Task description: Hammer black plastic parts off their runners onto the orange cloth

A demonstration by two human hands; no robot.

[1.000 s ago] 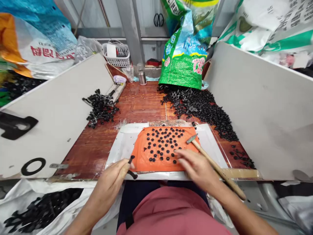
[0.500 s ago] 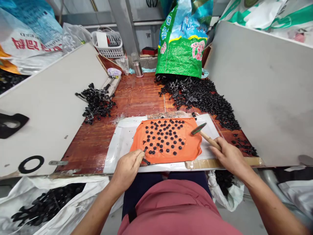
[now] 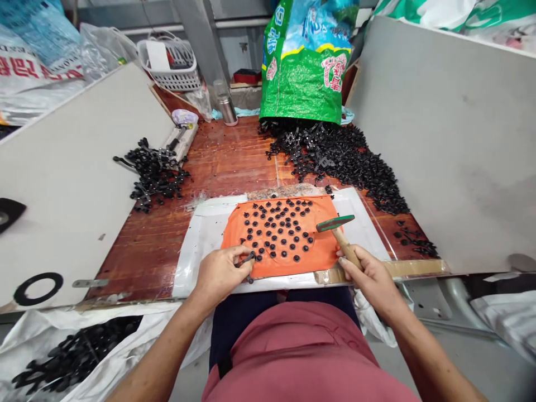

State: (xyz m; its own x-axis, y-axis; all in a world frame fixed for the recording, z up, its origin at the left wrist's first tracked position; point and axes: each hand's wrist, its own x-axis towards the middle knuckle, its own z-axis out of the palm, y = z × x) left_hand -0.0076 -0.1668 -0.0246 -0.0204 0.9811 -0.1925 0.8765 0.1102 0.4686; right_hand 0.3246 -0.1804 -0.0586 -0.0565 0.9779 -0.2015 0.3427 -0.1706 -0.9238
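Observation:
An orange cloth (image 3: 318,251) lies on a white board (image 3: 195,234) in front of me, with many small round black plastic pieces (image 3: 283,242) standing on it. At the cloth's near left corner my left hand (image 3: 220,272) pinches a black plastic piece with a branching stem (image 3: 247,259). My right hand (image 3: 371,273) is closed round the wooden handle of a small hammer (image 3: 347,245). The hammer's green-edged head is over the right part of the cloth, apart from the left hand.
A heap of black plastic pieces (image 3: 355,162) spills from a green sack (image 3: 304,84) at the back right. Another pile of black pieces (image 3: 157,176) sits on the left. Grey panels (image 3: 444,145) flank the table. A metal flask (image 3: 226,109) and a basket (image 3: 170,64) stand behind.
My right hand has moved left and nearer with the hammer, whose head has turned more level. My left hand's fingers have shifted their pinch on the black piece. The view has moved slightly.

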